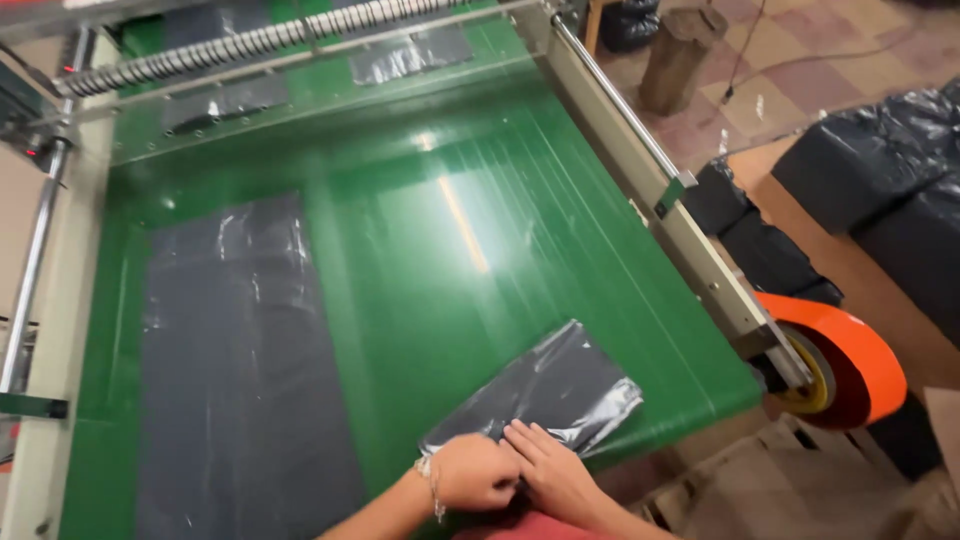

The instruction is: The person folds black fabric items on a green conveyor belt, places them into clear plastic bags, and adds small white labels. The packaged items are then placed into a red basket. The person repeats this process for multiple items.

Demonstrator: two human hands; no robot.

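I've got both hands down at the near edge of the green conveyor belt (420,250): my left hand (472,472) is curled into a loose fist, pinching the near end of the folded black plastic bag (545,390), and my right hand (553,470) lies flat, fingers pressing that same edge. The bag sits diagonally, near right on the belt. A long black sheet (240,370) lies flat at left. An orange tape roll (850,360) hangs off the right frame.
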